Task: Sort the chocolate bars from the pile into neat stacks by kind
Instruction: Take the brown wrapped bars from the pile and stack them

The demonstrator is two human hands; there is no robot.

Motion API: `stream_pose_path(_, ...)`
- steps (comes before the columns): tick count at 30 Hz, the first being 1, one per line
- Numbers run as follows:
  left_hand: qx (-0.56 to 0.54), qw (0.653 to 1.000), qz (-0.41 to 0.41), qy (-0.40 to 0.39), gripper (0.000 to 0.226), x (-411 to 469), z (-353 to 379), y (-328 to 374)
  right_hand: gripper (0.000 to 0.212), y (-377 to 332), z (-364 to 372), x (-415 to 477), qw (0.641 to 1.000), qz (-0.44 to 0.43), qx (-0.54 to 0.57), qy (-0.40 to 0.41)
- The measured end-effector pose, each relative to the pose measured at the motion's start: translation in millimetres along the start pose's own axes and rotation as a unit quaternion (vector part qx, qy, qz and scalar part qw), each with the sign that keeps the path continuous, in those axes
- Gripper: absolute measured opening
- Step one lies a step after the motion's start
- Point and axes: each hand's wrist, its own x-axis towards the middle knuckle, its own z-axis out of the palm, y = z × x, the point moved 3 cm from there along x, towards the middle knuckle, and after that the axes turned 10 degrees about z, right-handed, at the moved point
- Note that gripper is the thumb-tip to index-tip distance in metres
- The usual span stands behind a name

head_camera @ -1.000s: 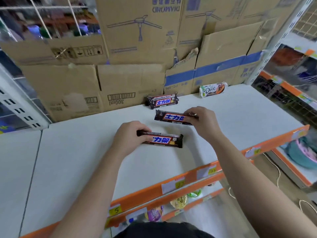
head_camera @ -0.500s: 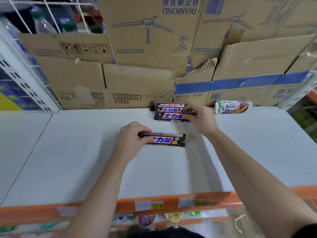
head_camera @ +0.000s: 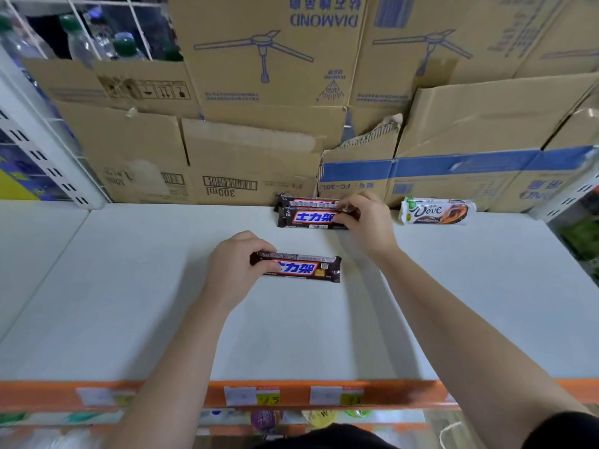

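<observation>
Three dark brown Snickers bars and one white Dove bar (head_camera: 436, 211) lie on a white shelf (head_camera: 129, 303). My right hand (head_camera: 366, 223) pinches the right end of one Snickers bar (head_camera: 309, 218), which sits against another Snickers bar (head_camera: 308, 201) at the back by the cardboard. My left hand (head_camera: 235, 270) grips the left end of a third Snickers bar (head_camera: 301, 268) at mid-shelf. The Dove bar sits alone to the right of the pair, against the boxes.
Cardboard boxes (head_camera: 259, 92) wall off the back of the shelf. An orange front rail (head_camera: 181, 393) with price tags runs along the near edge. A white upright post (head_camera: 42, 147) and bottles (head_camera: 81, 43) stand at the far left.
My right hand carried its Snickers bar back and set it against the bar by the boxes. My left hand and its bar stayed at mid-shelf. The camera turned to face the shelf squarely.
</observation>
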Motion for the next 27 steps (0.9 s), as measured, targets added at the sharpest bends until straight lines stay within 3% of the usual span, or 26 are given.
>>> stream_pose_path(14,-0.018,1.000,0.004,0.003,0.019,9,3,-1,0.034,7,-1,-7,0.998,0.065,-0.013,0.003)
stream_pose_path(23,-0.059,0.997,-0.044,0.032,0.022,44,20,-1,0.009,33,-19,-54,0.994,-0.002,-0.101,0.038)
stream_pose_path(27,-0.044,0.998,-0.017,0.048,0.022,55,27,1,0.005,35,-15,-66,0.989,-0.044,-0.132,0.053)
